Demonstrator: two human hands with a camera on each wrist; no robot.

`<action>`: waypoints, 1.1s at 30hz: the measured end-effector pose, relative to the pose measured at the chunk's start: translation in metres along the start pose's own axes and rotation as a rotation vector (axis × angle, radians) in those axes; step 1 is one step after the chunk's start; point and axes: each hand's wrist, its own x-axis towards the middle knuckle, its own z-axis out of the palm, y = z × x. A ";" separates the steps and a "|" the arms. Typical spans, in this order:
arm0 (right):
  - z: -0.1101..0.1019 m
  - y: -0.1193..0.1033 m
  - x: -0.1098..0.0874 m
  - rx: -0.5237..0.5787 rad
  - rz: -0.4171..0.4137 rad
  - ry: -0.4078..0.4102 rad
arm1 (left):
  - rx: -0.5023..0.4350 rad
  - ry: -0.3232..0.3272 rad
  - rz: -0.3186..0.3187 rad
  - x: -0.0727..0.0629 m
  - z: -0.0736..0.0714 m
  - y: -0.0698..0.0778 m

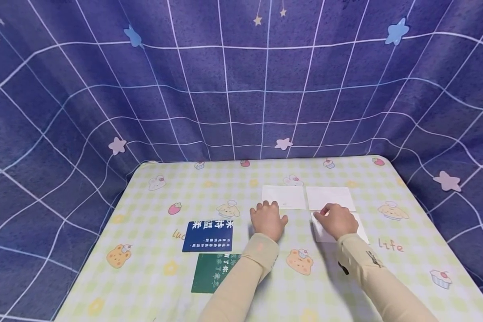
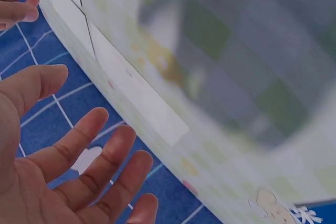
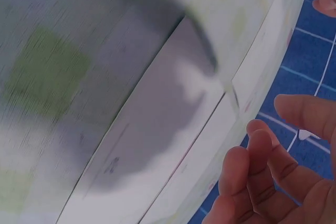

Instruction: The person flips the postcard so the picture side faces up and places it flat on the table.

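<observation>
My right hand point(image 1: 338, 221) is over a white card point(image 1: 324, 235) on the table, hiding part of it. In the right wrist view its fingers point(image 3: 235, 174) are loosely bent, the thumb stands apart from them, and nothing is held. Beyond it lie two more white cards, one at the back left point(image 1: 283, 197) and one at the back right point(image 1: 331, 197), nearly edge to edge. My left hand point(image 1: 267, 221) hovers just before the back left card, its fingers spread and holding nothing, as its wrist view also shows.
Left of my left hand lie a blue card point(image 1: 208, 240) and, nearer me, a green card point(image 1: 209, 273), both with white characters; my left sleeve covers part of the green one. A checked cloth with cartoon prints covers the table point(image 1: 145, 223). Blue curtains point(image 1: 241, 103) enclose its back and sides.
</observation>
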 end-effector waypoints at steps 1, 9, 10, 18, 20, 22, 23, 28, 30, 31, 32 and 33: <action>-0.002 0.003 0.000 -0.001 0.003 -0.003 | 0.003 -0.006 0.003 0.000 0.000 0.003; -0.016 0.023 0.002 0.033 0.026 -0.032 | 0.004 -0.031 0.033 -0.001 0.006 0.024; -0.017 0.026 0.002 0.036 0.022 -0.034 | 0.004 -0.032 0.037 -0.001 0.006 0.026; -0.029 0.043 0.001 0.055 0.003 -0.049 | 0.003 -0.034 0.066 -0.001 0.012 0.043; -0.032 0.046 0.002 0.058 -0.001 -0.052 | 0.005 -0.043 0.069 -0.001 0.014 0.046; -0.034 0.051 0.002 0.057 -0.009 -0.056 | -0.003 -0.046 0.072 -0.001 0.016 0.049; -0.034 0.053 0.003 0.057 -0.014 -0.055 | -0.007 -0.050 0.073 -0.001 0.017 0.050; -0.038 0.064 0.005 0.050 -0.010 -0.074 | -0.030 -0.058 0.083 -0.001 0.023 0.057; -0.039 0.068 0.006 0.052 -0.004 -0.080 | -0.034 -0.061 0.089 -0.001 0.026 0.059; -0.040 0.070 0.006 0.054 -0.001 -0.081 | -0.033 -0.062 0.092 -0.001 0.027 0.061; -0.041 0.071 0.006 0.058 0.000 -0.082 | -0.033 -0.061 0.095 -0.001 0.028 0.062; -0.041 0.073 0.006 0.060 -0.002 -0.081 | -0.031 -0.060 0.098 0.000 0.028 0.063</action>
